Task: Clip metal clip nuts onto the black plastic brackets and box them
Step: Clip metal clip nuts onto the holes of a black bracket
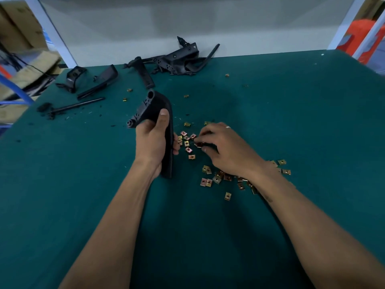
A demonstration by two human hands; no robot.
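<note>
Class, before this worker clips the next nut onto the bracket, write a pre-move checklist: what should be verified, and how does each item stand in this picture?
1. Bracket secured: ok. The left hand grips the black bracket, thumb across its face.
2. Nut picked: ok. The right hand pinches a clip nut at its fingertips.
3. Nut orientation, open side toward the bracket: cannot tell, the fingers hide it.
4. Nut supply: ok. Loose clip nuts lie scattered on the green table.
5. More brackets waiting: ok. A pile of black parts sits at the table's far edge.
6. Box ready: cannot tell.
</note>
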